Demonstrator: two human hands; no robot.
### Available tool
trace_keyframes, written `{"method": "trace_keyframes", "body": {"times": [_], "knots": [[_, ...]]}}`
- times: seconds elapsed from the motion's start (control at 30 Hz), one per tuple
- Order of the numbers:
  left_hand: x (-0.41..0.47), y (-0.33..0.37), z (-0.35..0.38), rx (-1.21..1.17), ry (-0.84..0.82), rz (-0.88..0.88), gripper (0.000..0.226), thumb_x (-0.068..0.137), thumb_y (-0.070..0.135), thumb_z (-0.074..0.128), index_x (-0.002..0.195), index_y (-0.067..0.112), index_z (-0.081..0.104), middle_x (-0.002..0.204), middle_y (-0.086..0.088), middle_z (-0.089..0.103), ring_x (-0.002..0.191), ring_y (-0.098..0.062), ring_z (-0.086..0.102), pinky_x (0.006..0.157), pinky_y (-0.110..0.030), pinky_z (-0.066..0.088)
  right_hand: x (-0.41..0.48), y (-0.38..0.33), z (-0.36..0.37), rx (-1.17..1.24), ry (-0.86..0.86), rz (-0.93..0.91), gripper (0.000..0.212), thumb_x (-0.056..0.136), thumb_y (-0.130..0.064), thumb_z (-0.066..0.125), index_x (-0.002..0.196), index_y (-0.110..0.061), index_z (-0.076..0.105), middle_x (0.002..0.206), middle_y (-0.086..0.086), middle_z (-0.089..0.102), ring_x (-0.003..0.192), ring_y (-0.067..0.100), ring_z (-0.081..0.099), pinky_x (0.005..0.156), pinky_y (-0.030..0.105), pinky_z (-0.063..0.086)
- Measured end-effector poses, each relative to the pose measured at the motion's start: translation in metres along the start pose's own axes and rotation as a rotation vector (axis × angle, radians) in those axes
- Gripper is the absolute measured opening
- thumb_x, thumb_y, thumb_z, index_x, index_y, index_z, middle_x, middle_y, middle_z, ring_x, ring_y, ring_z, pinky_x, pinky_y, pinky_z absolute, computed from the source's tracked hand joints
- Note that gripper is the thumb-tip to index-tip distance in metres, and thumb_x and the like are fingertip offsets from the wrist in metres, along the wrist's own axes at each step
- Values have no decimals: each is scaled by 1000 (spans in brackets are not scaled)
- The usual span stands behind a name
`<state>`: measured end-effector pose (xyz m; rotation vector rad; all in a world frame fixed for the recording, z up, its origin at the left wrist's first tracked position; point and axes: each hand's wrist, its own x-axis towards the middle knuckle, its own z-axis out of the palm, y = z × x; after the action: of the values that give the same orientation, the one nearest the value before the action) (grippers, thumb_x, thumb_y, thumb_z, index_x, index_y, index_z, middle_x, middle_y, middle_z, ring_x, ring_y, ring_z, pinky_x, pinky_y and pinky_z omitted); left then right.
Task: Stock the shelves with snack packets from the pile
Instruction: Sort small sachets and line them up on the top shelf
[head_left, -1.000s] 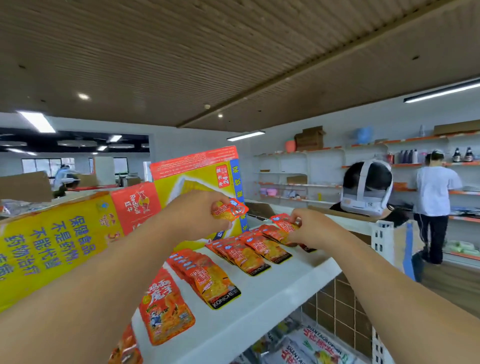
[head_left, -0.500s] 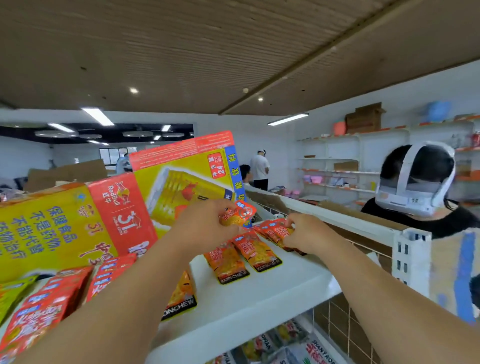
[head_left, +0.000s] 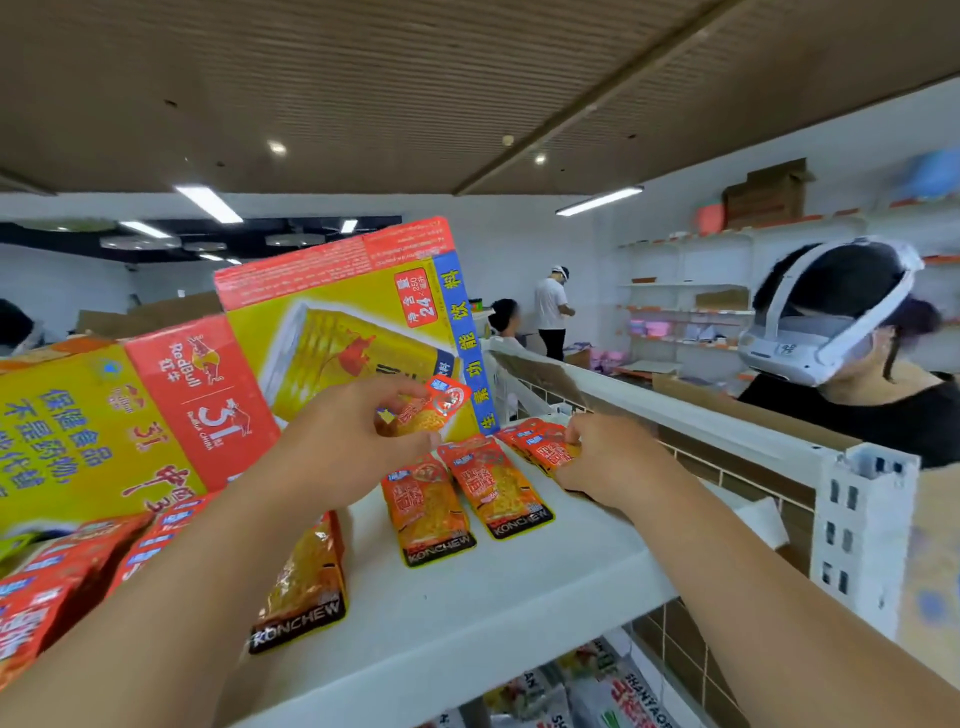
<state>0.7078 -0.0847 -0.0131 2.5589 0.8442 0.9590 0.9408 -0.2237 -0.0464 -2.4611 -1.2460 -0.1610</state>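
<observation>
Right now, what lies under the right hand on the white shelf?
Under the right hand lie a few overlapping orange snack packets on the white shelf. Their left parts show beyond the fingers. The hand covers the rest, so their number cannot be told.

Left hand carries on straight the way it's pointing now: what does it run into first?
Most likely the yellow drink carton right behind it. The left hand pinches a small packet whose tip overlaps the carton's blue edge in this view; the gap between them is hard to judge.
</observation>
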Motion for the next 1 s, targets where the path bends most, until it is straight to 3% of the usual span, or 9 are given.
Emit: {"method": "trace_keyframes", "body": {"times": [0.27, 0.4, 0.67, 0.83, 1.0], "knots": [[-7, 14, 6, 65, -74, 6, 46, 79, 60, 75, 122, 55, 59, 116, 24, 60, 95, 1, 59, 82, -30, 51, 0, 3, 2, 10, -14, -10, 49, 85, -43, 67, 129, -24, 57, 122, 3, 64, 106, 23, 59, 78, 31, 47], [-11, 19, 7, 109, -95, -19, 47, 80, 61, 74, 123, 55, 57, 115, 22, 60, 92, 2, 59, 76, -26, 47, -2, 6, 1, 60, -1, -27, 50, 87, -47, 66, 130, -25, 55, 127, 3, 63, 111, 23, 58, 80, 32, 46], [-15, 33, 8, 197, -97, -209, 42, 79, 68, 67, 106, 38, 56, 76, 3, 69, 71, -12, 64, 63, -29, 47, -5, 6, 0, 110, 43, -33, 38, 90, -44, 63, 122, -25, 58, 124, 3, 64, 107, 22, 58, 75, 31, 41], [-21, 41, 16, 362, -133, -271, 53, 81, 72, 60, 100, 24, 50, 82, 4, 56, 74, -9, 51, 57, -31, 36, -7, 4, -1, 126, 46, -32, 35, 90, -43, 63, 120, -26, 58, 123, 1, 64, 106, 21, 58, 77, 31, 43], [-23, 46, 24, 454, -161, -295, 54, 80, 76, 55, 93, 24, 48, 85, 3, 54, 81, -20, 54, 60, -34, 36, -10, 4, 0, 133, 46, -30, 34, 90, -43, 63, 120, -28, 58, 125, 1, 62, 106, 20, 57, 75, 31, 40]]}}
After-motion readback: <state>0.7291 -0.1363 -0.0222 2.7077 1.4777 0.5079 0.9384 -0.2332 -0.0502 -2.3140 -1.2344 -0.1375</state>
